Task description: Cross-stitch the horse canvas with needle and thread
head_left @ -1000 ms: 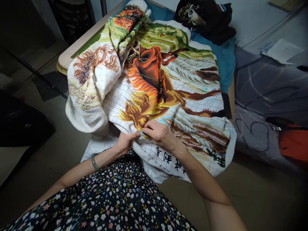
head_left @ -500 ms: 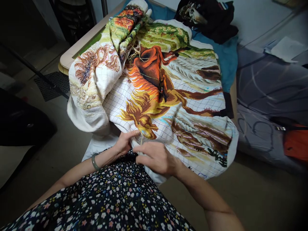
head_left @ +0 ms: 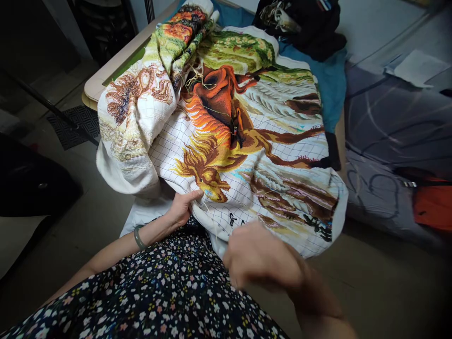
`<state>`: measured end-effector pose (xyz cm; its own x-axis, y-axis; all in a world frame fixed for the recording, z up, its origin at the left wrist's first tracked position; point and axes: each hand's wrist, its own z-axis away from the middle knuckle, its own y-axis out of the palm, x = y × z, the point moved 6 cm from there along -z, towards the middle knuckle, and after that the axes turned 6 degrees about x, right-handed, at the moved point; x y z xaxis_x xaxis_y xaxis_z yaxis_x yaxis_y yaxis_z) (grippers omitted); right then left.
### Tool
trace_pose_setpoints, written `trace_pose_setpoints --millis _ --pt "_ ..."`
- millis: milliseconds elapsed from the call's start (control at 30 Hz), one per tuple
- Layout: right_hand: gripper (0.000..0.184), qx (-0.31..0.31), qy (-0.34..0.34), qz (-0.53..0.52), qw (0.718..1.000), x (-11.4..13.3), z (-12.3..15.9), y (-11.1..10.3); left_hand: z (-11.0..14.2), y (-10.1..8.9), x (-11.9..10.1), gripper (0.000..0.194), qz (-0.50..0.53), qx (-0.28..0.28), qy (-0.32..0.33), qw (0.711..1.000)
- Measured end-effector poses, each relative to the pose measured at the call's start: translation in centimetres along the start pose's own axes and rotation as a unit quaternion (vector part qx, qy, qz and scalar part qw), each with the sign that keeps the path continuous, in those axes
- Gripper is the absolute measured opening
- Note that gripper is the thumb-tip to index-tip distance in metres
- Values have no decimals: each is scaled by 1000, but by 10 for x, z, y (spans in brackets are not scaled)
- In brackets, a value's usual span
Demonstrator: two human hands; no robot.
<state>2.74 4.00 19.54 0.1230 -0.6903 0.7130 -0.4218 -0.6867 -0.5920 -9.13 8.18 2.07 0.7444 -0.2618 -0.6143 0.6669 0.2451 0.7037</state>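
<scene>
A large cross-stitch cloth [head_left: 282, 155] with an orange and brown horse lies over a table and hangs toward my lap. My left hand [head_left: 183, 207] grips the cloth's lower edge just below the horse's head [head_left: 208, 176], thumb on top, fingers underneath. A thin yellow thread [head_left: 211, 217] runs from the stitching near the horse's head down toward my right hand [head_left: 261, 256]. That hand is drawn back toward me over my lap, blurred by motion, with its fingers curled; what they pinch is too smeared to make out. A green bangle [head_left: 139, 237] sits on my left wrist.
A bunched-up part of the cloth [head_left: 134, 117] is heaped at the left over the table edge [head_left: 106, 77]. Dark clothing [head_left: 303, 26] lies at the back on a blue cover [head_left: 332, 84]. Grey bedding [head_left: 399, 132] with a white paper [head_left: 418, 68] is at the right.
My right hand has left the stitching at the horse's head and pulled back toward my body and to the right, drawing the thread out. My left hand has kept its grip.
</scene>
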Motion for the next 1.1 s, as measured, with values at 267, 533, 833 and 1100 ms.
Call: trace_pose_setpoints --millis 267,533,833,1100 --pt "22 -63 301 183 934 -109 26 -2 -1 3 -3 77 -8 40 24 999" --pt "25 -37 304 205 929 -109 23 0 -1 2 -3 76 -9 35 23 999" --pt "23 46 337 274 900 -109 19 2 -2 1 -1 78 -6 31 18 999" --pt "16 130 249 407 869 -104 1 -6 -4 6 -1 77 -15 79 37 996"
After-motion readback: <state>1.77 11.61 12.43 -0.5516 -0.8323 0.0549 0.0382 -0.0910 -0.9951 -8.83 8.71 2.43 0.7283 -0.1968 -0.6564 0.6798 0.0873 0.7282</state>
